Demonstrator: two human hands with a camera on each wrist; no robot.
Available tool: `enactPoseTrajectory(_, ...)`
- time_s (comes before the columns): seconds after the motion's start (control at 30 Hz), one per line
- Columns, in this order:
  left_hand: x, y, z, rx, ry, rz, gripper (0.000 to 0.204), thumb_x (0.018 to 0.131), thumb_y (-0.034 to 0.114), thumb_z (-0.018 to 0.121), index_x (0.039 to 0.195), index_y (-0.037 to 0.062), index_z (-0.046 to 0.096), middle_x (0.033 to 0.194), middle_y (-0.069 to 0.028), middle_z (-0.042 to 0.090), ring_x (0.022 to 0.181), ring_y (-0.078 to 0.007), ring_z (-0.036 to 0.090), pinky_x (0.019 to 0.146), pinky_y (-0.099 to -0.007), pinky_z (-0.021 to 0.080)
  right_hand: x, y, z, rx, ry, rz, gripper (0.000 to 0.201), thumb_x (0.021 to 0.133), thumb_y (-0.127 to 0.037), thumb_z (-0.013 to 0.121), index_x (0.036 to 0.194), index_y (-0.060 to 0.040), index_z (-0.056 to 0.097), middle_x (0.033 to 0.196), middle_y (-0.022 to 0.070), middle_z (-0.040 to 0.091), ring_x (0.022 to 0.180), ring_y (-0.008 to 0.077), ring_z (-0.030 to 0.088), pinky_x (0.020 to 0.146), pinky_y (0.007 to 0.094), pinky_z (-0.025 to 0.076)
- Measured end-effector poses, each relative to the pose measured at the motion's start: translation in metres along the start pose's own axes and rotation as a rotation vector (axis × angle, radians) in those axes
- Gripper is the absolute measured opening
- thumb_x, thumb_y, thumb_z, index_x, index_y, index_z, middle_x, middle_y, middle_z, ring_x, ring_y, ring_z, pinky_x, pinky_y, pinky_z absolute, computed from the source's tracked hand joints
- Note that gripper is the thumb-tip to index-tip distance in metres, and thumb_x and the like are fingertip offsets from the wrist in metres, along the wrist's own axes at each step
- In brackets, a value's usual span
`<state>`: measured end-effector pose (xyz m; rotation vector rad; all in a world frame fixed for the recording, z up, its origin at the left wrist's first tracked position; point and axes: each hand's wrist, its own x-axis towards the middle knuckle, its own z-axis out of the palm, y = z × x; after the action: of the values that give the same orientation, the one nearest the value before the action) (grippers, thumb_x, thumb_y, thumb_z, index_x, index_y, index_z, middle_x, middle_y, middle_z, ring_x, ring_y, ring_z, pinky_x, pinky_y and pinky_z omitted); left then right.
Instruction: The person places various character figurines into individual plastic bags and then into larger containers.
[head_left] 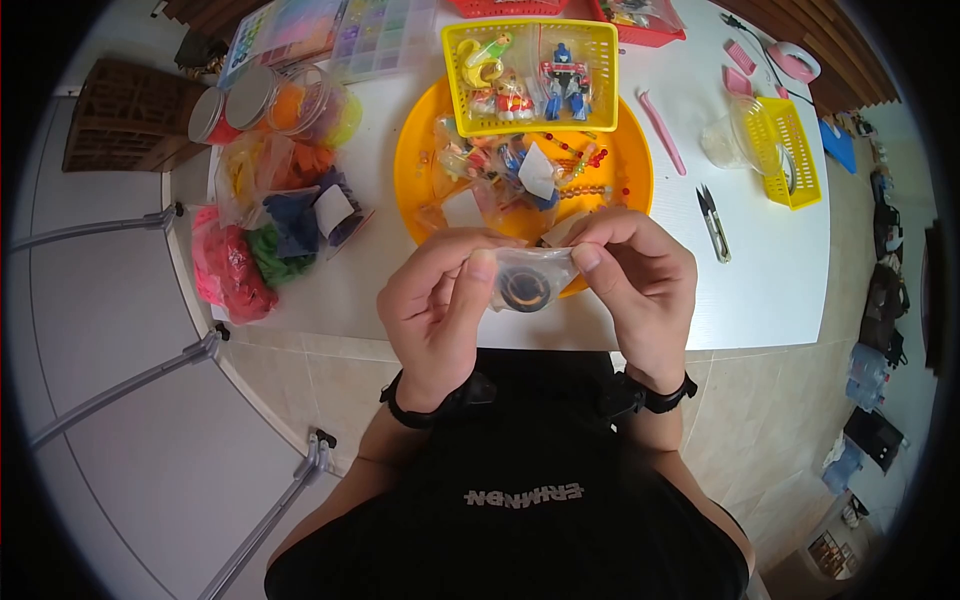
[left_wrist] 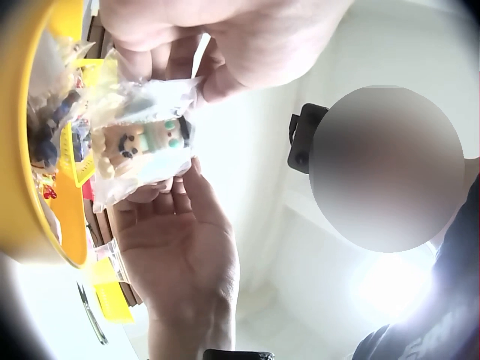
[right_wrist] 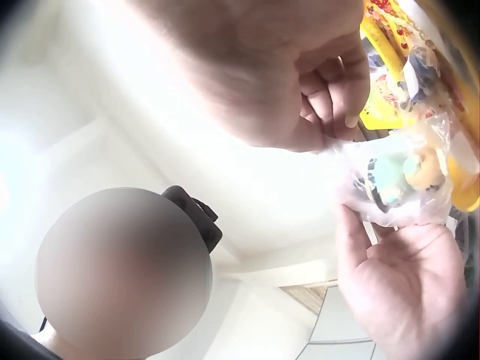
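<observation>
Both hands pinch a small clear plastic bag point(head_left: 524, 279) by its two upper corners, at the near edge of the orange tray point(head_left: 408, 165). The left hand point(head_left: 436, 305) has thumb and fingers on one corner, the right hand point(head_left: 641, 290) on the other. Something dark and round shows inside in the head view. From the wrists, the bag point(left_wrist: 146, 142) shows small mint and beige figures through the plastic. The left wrist view has the left hand point(left_wrist: 232, 37) above and the right hand point(left_wrist: 184, 262) below; the right wrist view has the right hand point(right_wrist: 262, 75) above and the left hand point(right_wrist: 405, 277) below.
A yellow basket point(head_left: 530, 127) with bagged toy figures rests over the tray's far part. Bagged beads and toys point(head_left: 500, 170) lie in the tray. Jars point(head_left: 208, 115) and colourful bags point(head_left: 235, 265) stand left; a pink tool point(head_left: 662, 132), snips point(head_left: 713, 225) and another yellow basket point(head_left: 806, 150) lie right.
</observation>
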<state>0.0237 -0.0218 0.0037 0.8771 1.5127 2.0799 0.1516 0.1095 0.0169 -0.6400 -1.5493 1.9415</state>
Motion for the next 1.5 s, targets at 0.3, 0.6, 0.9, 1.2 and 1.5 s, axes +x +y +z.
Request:
enactPoseTrajectory(0.3, -0.004, -0.008, -0.003, 0.062, 0.07, -0.007, 0.008, 0.099, 0.001, 0.062, 0.103, -0.0046, 0.066, 0.095, -0.0054, 0.066, 0.081, -0.006, 0.056, 0.072, -0.0203, 0.044, -0.001, 0.004, 0.003, -0.007, -0.003, -0.018, 0.008, 0.096, -0.001, 0.067, 0.103, 0.0011, 0.066, 0.094, 0.003, 0.068, 0.085, 0.0088, 0.061, 0.079, 0.0245, 0.05)
enactPoseTrajectory(0.6, -0.002, -0.009, -0.004, 0.15, 0.045, 0.037, 0.005, 0.098, 0.0, 0.063, 0.101, -0.003, 0.066, 0.094, -0.0052, 0.065, 0.08, -0.006, 0.054, 0.07, -0.0203, 0.043, 0.005, 0.002, -0.001, -0.187, -0.149, -0.097, 0.011, 0.091, 0.001, 0.07, 0.102, 0.0011, 0.069, 0.092, 0.0037, 0.069, 0.083, 0.0089, 0.061, 0.078, 0.0248, 0.05)
enactPoseTrajectory(0.9, 0.003, -0.001, 0.004, 0.072, 0.039, -0.019, 0.009, 0.096, -0.005, 0.066, 0.106, -0.0033, 0.066, 0.095, -0.0029, 0.065, 0.077, -0.0023, 0.055, 0.067, -0.0171, 0.043, 0.002, 0.005, 0.001, -0.116, -0.073, -0.064, 0.005, 0.091, 0.002, 0.067, 0.095, 0.0005, 0.067, 0.087, 0.0021, 0.067, 0.08, 0.0095, 0.06, 0.076, 0.0246, 0.048)
enactPoseTrajectory(1.2, 0.002, -0.002, 0.002, 0.187, -0.004, -0.076, 0.006, 0.095, -0.004, 0.069, 0.101, -0.0037, 0.066, 0.094, -0.0055, 0.066, 0.077, -0.005, 0.062, 0.064, -0.0182, 0.049, 0.004, 0.003, 0.003, -0.169, -0.08, -0.078, 0.008, 0.09, 0.001, 0.07, 0.098, 0.0001, 0.068, 0.09, 0.0048, 0.068, 0.082, 0.0127, 0.062, 0.077, 0.0262, 0.049)
enactPoseTrajectory(1.5, -0.003, 0.0, 0.0, 0.201, -0.029, -0.033, 0.007, 0.096, -0.001, 0.069, 0.102, -0.0046, 0.066, 0.095, -0.0079, 0.069, 0.08, -0.0072, 0.065, 0.07, -0.0203, 0.052, 0.007, 0.005, 0.004, -0.37, -0.113, -0.269, 0.005, 0.089, 0.0, 0.071, 0.092, 0.0023, 0.069, 0.088, 0.0113, 0.07, 0.081, 0.0229, 0.066, 0.074, 0.0315, 0.051)
